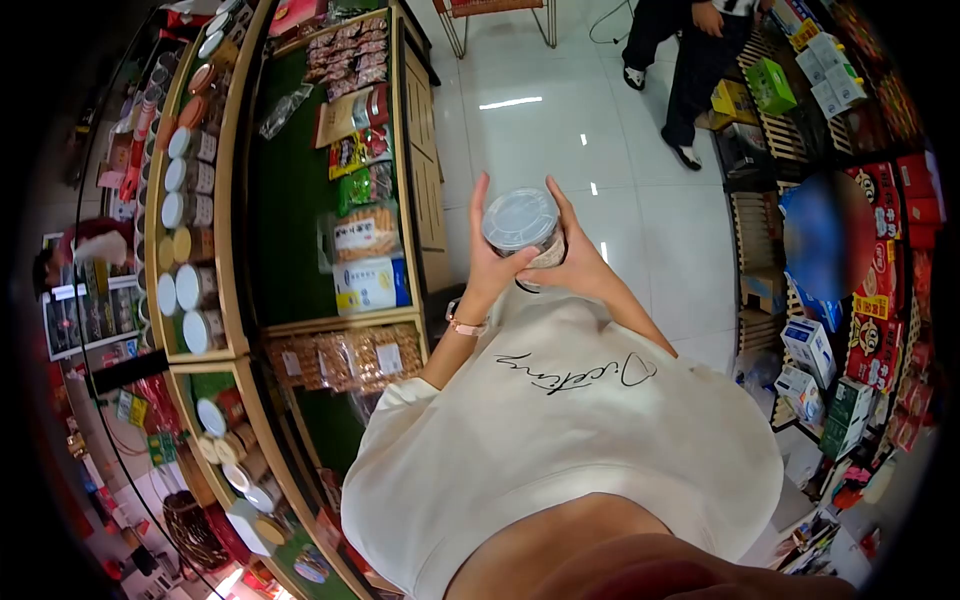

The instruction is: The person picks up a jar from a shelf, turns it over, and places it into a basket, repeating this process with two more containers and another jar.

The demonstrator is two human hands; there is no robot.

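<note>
Between my two hands, in front of my chest, is a clear plastic jar [521, 220] with a translucent lid facing up. What fills it shows only as a dark and pale band under the lid. My left hand [492, 262] grips its left side, thumb across the front and a finger raised past the rim. On the opposite side my right hand [580, 262] grips it too, with its thumb low on the jar wall. A watch and a pink band [467, 325] sit on my left wrist.
At left, a green-lined display shelf [290, 220] holds bagged snacks [366, 232] and lidded jars [190, 178]. Stacked boxes [872, 300] fill racks at right. A person in dark trousers [690, 70] stands ahead on the tiled floor [640, 220], near a chair [497, 8].
</note>
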